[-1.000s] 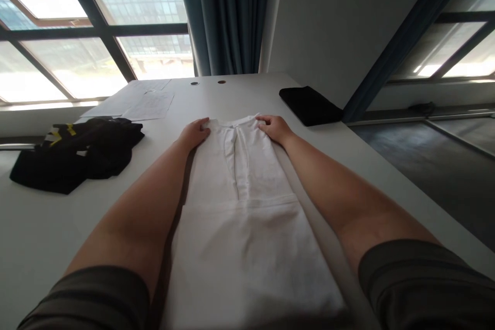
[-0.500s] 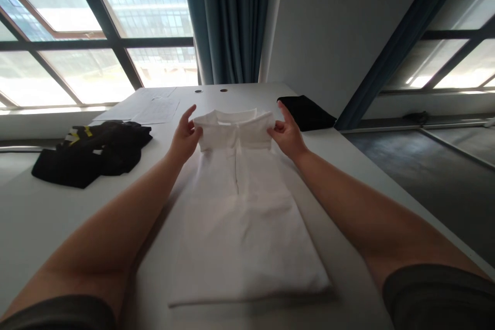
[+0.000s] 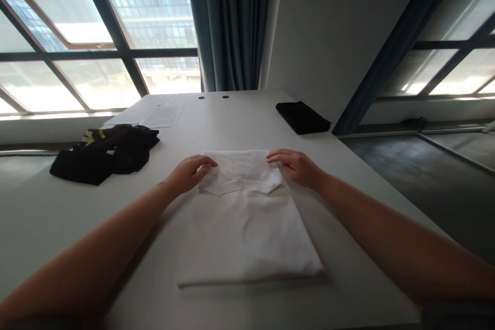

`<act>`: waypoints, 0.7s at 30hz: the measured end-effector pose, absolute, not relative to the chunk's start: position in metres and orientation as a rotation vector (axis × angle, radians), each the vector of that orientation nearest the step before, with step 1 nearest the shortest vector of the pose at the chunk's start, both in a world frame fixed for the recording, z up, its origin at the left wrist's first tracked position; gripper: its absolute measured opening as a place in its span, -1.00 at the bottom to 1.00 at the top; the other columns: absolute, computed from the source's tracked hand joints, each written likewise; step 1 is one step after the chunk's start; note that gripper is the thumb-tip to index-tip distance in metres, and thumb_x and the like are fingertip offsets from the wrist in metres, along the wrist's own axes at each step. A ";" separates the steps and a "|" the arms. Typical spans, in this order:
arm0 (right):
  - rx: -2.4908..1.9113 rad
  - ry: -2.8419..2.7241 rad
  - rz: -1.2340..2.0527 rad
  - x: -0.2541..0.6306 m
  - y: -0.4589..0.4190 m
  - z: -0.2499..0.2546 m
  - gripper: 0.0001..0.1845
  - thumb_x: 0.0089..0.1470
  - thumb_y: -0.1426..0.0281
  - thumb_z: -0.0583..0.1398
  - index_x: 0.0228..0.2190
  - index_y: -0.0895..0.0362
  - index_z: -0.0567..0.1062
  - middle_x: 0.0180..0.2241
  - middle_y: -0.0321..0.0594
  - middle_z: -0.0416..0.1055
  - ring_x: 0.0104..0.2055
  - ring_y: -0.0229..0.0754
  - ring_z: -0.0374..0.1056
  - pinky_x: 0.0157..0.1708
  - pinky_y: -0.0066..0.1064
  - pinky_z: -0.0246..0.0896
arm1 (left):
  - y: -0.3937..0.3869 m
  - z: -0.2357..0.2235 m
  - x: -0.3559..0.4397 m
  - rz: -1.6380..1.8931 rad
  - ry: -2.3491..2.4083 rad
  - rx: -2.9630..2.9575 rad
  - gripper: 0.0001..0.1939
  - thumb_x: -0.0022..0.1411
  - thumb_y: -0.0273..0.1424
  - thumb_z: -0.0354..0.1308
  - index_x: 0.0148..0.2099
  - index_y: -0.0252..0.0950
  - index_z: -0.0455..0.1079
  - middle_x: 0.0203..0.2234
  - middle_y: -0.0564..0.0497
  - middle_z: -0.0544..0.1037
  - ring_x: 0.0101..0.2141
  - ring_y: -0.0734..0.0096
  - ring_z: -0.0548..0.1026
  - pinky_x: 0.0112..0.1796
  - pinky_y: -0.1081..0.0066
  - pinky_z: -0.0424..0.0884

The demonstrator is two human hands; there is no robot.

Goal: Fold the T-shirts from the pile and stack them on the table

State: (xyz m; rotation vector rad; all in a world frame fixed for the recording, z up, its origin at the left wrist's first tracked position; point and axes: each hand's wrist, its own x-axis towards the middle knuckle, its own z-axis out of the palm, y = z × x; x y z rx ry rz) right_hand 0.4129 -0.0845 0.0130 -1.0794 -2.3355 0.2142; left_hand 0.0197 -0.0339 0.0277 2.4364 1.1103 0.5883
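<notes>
A white collared shirt [image 3: 247, 237] lies folded lengthwise in front of me, its collar end turned down as a flap [image 3: 242, 170] with the collar edge facing me. My left hand [image 3: 189, 172] rests at the left end of the flap's far fold, fingers stretched over the cloth and thumb apart below them. At the right end of that fold, my right hand [image 3: 296, 166] lays its outstretched fingers on the fabric. Neither hand shows cloth pinched in it.
The shirt lies on a white table [image 3: 228, 124]. Crumpled black clothing with yellow marks [image 3: 112, 152] sits at the left, and a folded black cloth [image 3: 303, 117] at the back right. Paper sheets [image 3: 162, 114] lie at the far left, before the windows and a blue curtain [image 3: 232, 26].
The collar end, held up between both hands before, now lies folded toward me on the shirt. My hands have let go of it, come nearer and lowered onto the new fold.
</notes>
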 end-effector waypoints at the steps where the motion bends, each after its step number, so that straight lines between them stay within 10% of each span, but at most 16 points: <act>1: -1.142 -2.336 0.207 0.406 -0.081 0.010 -0.52 0.35 0.41 0.02 0.14 0.13 0.60 0.22 -0.17 0.39 0.32 -0.11 0.30 0.44 -0.23 0.15 | -0.034 0.024 0.028 0.595 1.142 2.498 -0.50 0.46 -0.10 -0.10 0.16 -0.17 0.55 0.18 -0.07 0.57 0.20 0.17 0.48 0.34 0.11 0.32; 5: -1.499 -2.493 0.288 0.388 -0.070 -0.011 -0.27 0.44 0.12 0.08 0.49 0.15 0.18 0.48 -0.08 -0.12 0.54 0.08 -0.18 0.53 0.02 -0.15 | -0.035 0.003 0.051 0.306 1.271 2.579 -0.36 0.51 0.00 -0.19 0.51 -0.03 0.17 0.52 0.02 0.04 0.53 0.08 -0.08 0.50 -0.04 -0.07; 10: -1.691 -2.503 0.279 0.389 -0.059 -0.025 -0.11 0.45 -0.04 0.06 0.54 0.20 0.03 0.49 0.02 -0.35 0.55 0.18 -0.31 0.53 0.08 -0.23 | -0.026 -0.015 0.050 0.164 1.426 2.536 -0.28 0.51 0.00 -0.17 0.58 -0.14 -0.02 0.55 -0.11 -0.18 0.53 -0.18 -0.27 0.47 -0.18 -0.07; 17: -1.745 -2.454 0.094 0.396 -0.075 -0.002 -0.26 0.44 0.17 0.12 0.49 0.18 0.17 0.50 0.01 -0.30 0.56 0.19 -0.36 0.51 0.19 -0.29 | -0.039 0.009 0.031 0.213 1.463 2.540 -0.35 0.52 -0.09 -0.15 0.53 -0.18 0.12 0.55 -0.11 -0.08 0.53 -0.13 -0.17 0.48 -0.22 -0.09; 21: -1.180 -2.523 0.055 0.388 -0.149 0.024 -0.48 0.41 0.19 0.20 0.31 0.06 0.47 0.46 -0.10 -0.02 0.52 0.09 -0.09 0.53 0.04 -0.15 | -0.112 0.035 0.018 0.402 0.947 2.840 -0.50 0.44 -0.02 0.07 0.30 -0.05 0.43 0.30 -0.13 0.42 0.28 0.06 0.39 0.36 0.01 0.28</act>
